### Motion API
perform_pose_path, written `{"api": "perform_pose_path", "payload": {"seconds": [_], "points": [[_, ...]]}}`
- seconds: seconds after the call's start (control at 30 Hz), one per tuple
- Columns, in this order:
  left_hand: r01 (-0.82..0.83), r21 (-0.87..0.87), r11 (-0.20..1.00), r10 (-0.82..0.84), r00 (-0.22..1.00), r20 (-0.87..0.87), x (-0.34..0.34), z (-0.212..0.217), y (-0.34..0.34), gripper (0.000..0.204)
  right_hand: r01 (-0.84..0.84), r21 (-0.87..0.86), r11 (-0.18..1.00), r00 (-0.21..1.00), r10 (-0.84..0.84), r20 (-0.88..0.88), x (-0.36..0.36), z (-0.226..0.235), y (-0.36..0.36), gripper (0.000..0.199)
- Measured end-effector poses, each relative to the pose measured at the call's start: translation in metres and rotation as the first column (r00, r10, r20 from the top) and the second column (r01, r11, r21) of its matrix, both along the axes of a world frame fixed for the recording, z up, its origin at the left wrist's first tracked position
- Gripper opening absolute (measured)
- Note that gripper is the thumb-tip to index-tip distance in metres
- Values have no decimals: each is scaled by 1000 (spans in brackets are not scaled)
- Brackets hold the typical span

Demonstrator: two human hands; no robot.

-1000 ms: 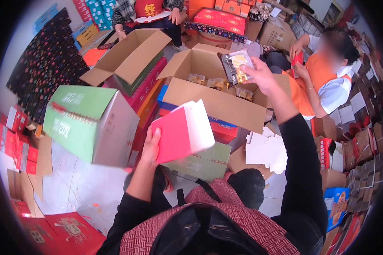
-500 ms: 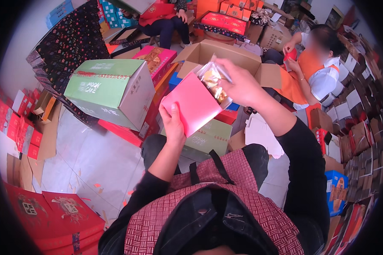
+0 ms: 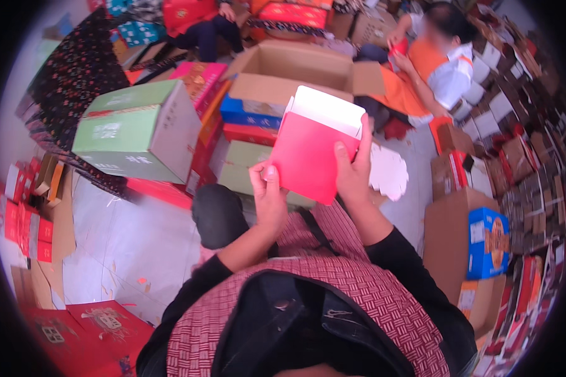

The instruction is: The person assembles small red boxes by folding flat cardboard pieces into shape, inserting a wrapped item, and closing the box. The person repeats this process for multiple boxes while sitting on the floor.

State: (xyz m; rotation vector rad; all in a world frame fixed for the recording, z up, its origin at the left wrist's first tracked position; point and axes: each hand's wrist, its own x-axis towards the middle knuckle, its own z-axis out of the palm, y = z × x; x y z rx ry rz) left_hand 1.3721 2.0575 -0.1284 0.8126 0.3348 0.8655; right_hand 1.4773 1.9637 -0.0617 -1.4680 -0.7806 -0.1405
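Between my hands, above my lap, is a small red cardboard box (image 3: 311, 154), tilted, with its white inner flap (image 3: 328, 112) standing up at the far end. My left hand (image 3: 270, 196) grips its lower left edge, thumb on the red face. My right hand (image 3: 356, 173) holds the right side, thumb on the front and fingers along the edge. What lies inside the box is hidden by the flap and the red face. A large open brown carton (image 3: 261, 91) stands just beyond it.
A green carton (image 3: 122, 129) stands at the left on red boxes. Several red boxes (image 3: 88, 339) lie at the lower left. A blue box (image 3: 487, 242) sits at the right near stacked packaging. A person in an orange apron (image 3: 427, 63) sits at the far right; another sits at the back.
My right hand has left the box's opening, where it held gold foil-wrapped things, and now grips the box's right side. The white flap now stands up, and the foil is out of sight.
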Motion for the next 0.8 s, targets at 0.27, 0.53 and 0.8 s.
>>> {"api": "perform_pose_path", "payload": {"seconds": [0.27,0.53,0.8], "points": [[580,186,793,-498,794,-348,-13,-40,-41,51,-153,-223,963,921,57,-385,-33,-88,-131,58],[711,29,703,-635,645,-425,21,-49,-36,43,-259,-160,953,858,151,-491,8,-108,-156,54],[799,162,580,-613,558,-559,46,-61,-22,39,-218,-85,972,809,131,-573,17,-129,-162,43]]}}
